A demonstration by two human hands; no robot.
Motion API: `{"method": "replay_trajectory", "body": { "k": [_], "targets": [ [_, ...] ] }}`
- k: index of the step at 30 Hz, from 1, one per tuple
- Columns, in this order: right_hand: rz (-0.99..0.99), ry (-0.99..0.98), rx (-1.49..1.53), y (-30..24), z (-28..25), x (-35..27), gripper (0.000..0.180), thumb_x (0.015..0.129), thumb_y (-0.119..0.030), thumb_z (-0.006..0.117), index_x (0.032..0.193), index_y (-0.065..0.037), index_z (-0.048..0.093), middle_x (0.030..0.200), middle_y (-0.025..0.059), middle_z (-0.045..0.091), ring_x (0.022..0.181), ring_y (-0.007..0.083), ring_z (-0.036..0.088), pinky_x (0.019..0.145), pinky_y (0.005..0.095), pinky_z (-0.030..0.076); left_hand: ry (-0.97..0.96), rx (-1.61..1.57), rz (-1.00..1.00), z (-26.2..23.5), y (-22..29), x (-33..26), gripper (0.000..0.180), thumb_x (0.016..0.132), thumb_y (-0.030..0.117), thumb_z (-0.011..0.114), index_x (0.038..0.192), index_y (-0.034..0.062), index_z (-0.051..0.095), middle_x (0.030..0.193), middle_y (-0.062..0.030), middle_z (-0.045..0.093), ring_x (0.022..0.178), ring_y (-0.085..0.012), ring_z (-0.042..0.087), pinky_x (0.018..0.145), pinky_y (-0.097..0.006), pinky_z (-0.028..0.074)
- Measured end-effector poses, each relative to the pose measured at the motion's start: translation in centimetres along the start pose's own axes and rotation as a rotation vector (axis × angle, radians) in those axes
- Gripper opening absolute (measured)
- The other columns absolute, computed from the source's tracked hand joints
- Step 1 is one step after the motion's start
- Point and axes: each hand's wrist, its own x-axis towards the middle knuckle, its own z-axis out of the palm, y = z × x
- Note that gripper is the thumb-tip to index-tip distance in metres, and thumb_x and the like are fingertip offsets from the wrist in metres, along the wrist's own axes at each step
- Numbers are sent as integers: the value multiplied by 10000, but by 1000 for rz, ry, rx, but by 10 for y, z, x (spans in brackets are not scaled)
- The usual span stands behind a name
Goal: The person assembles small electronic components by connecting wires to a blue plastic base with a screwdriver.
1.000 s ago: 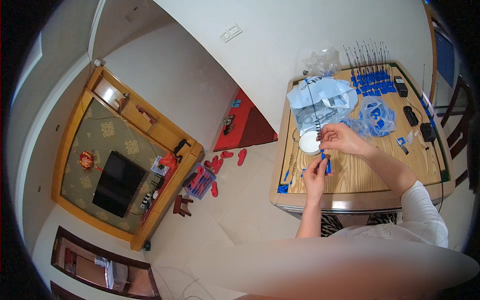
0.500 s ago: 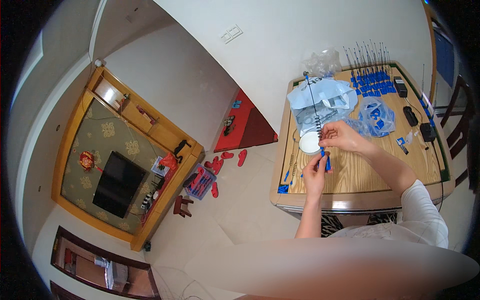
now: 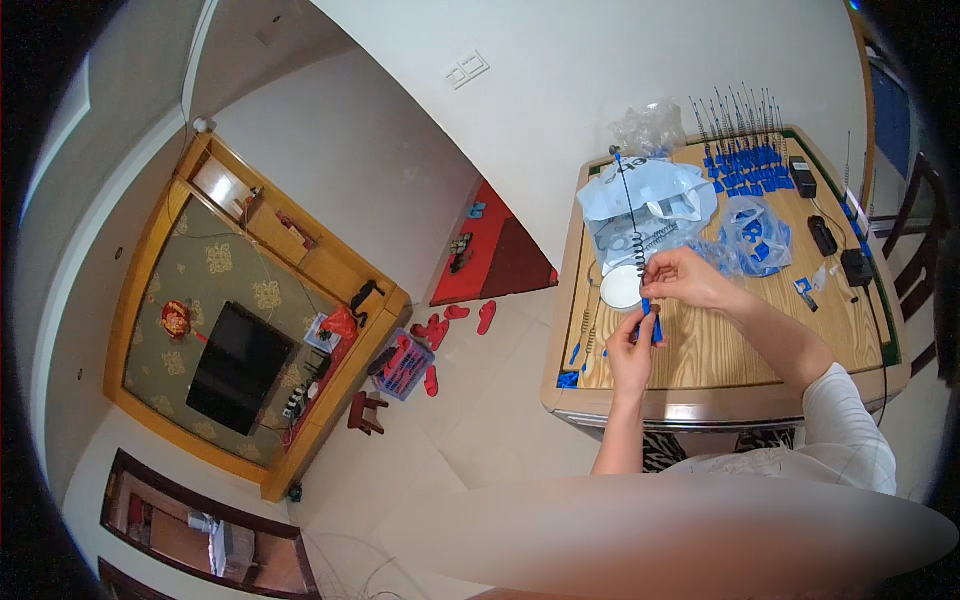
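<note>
Both forearms rise from the lower edge of the view toward a wooden table (image 3: 720, 350), and the two hands meet over its near left part. The left hand (image 3: 630, 350) comes up almost straight, wrist slightly bent, its fingers curled around the lower end of a small blue piece (image 3: 648, 318) that sits at the foot of a thin black antenna rod (image 3: 630, 215). The right hand (image 3: 685, 280) reaches in from the right on a bent elbow, the white sleeve (image 3: 850, 420) ending above that elbow, and its thumb and fingers pinch the rod just above the blue piece, where the wire winds into a short coil. The rod stands nearly upright between the hands, leaning a little to the left, and its tip ends over a pale blue plastic bag (image 3: 650, 200). Just behind the hands a round white container (image 3: 620, 288) rests on the table, close to the left fingers but apart from them. Farther back a row of similar rods with blue bases (image 3: 740, 130) stands along the far edge, with a crumpled clear bag (image 3: 650, 125) beside them. A clear bag holding blue parts (image 3: 755, 230) lies to the right of the right hand, and black box-shaped devices (image 3: 825, 235) lie near the table's right side. A few loose blue pieces (image 3: 568, 380) sit at the near left corner.
</note>
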Motion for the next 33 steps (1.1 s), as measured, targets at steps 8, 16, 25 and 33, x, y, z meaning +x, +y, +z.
{"method": "replay_trajectory", "body": {
  "k": [8,16,25,33],
  "targets": [
    [-68,-9,-14,5,0,1,120,776,-40,662,838,39,596,783,70,629,697,113,614,608,236,505,-5,10,11,-1,-4,0,180,900,80,556,1027,-31,620,862,-48,616,605,-85,573,525,-208,465],
    [16,-37,12,2,-1,0,94,774,5,660,835,23,590,839,57,629,806,103,598,752,241,490,-3,5,1,-1,-2,-1,173,901,78,555,1020,-28,621,834,-42,595,605,-88,575,523,-210,463],
    [25,-26,8,2,1,-2,89,776,19,654,833,19,585,834,60,627,799,114,603,743,241,496,1,-5,14,-2,-5,-1,177,893,55,556,1027,-44,616,913,-85,637,644,-115,599,532,-239,513],
    [-11,-30,33,4,2,-3,96,776,33,645,834,27,568,834,72,612,781,130,605,723,252,505,0,14,20,-1,-3,-1,163,889,53,561,1008,-41,621,863,-58,619,652,-98,586,536,-234,510]
  ]
}}
